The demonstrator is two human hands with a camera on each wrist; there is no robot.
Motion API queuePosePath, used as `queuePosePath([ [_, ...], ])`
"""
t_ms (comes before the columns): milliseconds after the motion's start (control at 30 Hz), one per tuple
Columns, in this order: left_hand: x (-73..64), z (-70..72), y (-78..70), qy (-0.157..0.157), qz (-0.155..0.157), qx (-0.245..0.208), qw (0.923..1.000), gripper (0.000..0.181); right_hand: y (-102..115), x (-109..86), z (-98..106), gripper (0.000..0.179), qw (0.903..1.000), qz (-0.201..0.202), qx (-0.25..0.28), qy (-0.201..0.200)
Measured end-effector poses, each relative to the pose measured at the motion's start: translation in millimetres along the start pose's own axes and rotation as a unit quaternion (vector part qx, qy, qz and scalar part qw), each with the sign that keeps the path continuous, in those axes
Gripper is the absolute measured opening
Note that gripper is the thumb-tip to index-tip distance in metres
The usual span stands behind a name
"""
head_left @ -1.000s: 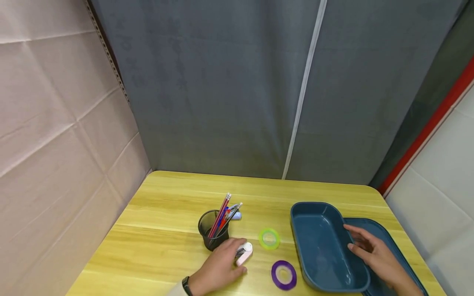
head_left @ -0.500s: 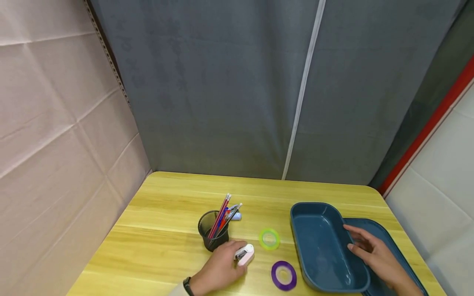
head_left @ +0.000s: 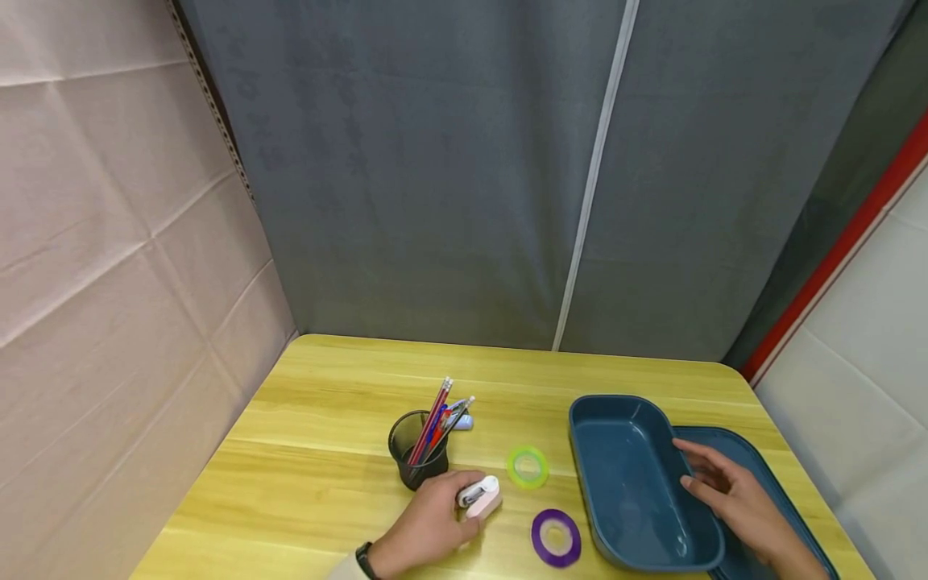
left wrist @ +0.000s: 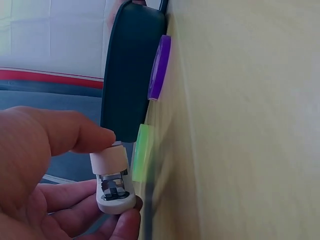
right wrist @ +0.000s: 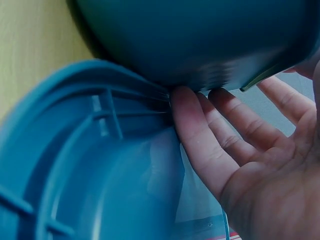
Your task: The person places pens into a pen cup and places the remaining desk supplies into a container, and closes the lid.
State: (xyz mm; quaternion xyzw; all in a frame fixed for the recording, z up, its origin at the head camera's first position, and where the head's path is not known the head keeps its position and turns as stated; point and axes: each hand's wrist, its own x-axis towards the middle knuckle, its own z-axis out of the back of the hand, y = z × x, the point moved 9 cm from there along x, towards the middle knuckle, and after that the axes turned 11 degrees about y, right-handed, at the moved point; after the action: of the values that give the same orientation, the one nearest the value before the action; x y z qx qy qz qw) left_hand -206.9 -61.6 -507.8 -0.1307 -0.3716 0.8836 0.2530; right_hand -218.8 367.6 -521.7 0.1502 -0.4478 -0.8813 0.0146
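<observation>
My left hand (head_left: 431, 519) pinches a small white-and-pale-pink stapler (left wrist: 111, 180) between thumb and fingers. Metal parts show at its open end in the left wrist view. Just beyond the knuckles stands a black mesh pen cup (head_left: 419, 451) with pencils and pens leaning in it. At the right, my right hand (head_left: 732, 499) touches the side of a deep blue rectangular container (head_left: 631, 483) with its fingertips, the fingers fairly straight. The thumb (right wrist: 192, 125) rests at the container's outer wall in the right wrist view. Under that hand lies a flat blue lid-like piece (right wrist: 135, 165), partly covered by the container.
Between the hands, a green tape roll (head_left: 527, 468) and a purple tape roll (head_left: 556, 539) lie on the wooden table (head_left: 319, 419). A light-blue object (head_left: 464, 423) sits behind the pen cup. Grey cloth (head_left: 435, 177) hangs at the table's back edge.
The stapler has shifted and turned slightly to the right in my left hand, and more of it shows. My right hand and the container have stayed put.
</observation>
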Motion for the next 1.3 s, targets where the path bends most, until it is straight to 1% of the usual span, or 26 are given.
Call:
queuePosePath([
  [200,2.2,2.8,-6.6,-0.001,-0.019,-0.039,0.9991,0.057,0,0.3,-1,0.066,1.0000,0.005,0.008,0.003],
  [467,9.1,5.5,-17.3,0.003,-0.022,-0.087,0.9960,0.059,1,-0.8,-1,0.065,0.9997,0.003,0.023,0.000],
  [700,14.0,7.6,-30.6,0.004,-0.031,-0.104,0.9941,0.057,1,-1.9,-1,0.065,0.9998,-0.001,0.022,0.004],
  [833,19.2,7.3,-38.1,0.002,-0.037,-0.100,0.9943,0.057,0,-1.4,-1,0.066,0.9998,-0.005,0.017,0.007],
  [967,25.4,6.1,-47.2,0.011,-0.045,-0.110,0.9929,0.056,-1,-1.2,-1,0.067,0.9998,-0.008,0.017,0.008],
  [1100,32.9,3.4,-57.1,0.017,-0.063,-0.129,0.9894,0.053,0,-1.6,-2,0.066,0.9998,-0.008,0.017,0.008],
  [1300,46.2,-5.6,-71.3,0.024,-0.088,-0.160,0.9829,0.050,-1,-1.4,-1,0.067,0.9998,-0.012,0.015,0.008],
])
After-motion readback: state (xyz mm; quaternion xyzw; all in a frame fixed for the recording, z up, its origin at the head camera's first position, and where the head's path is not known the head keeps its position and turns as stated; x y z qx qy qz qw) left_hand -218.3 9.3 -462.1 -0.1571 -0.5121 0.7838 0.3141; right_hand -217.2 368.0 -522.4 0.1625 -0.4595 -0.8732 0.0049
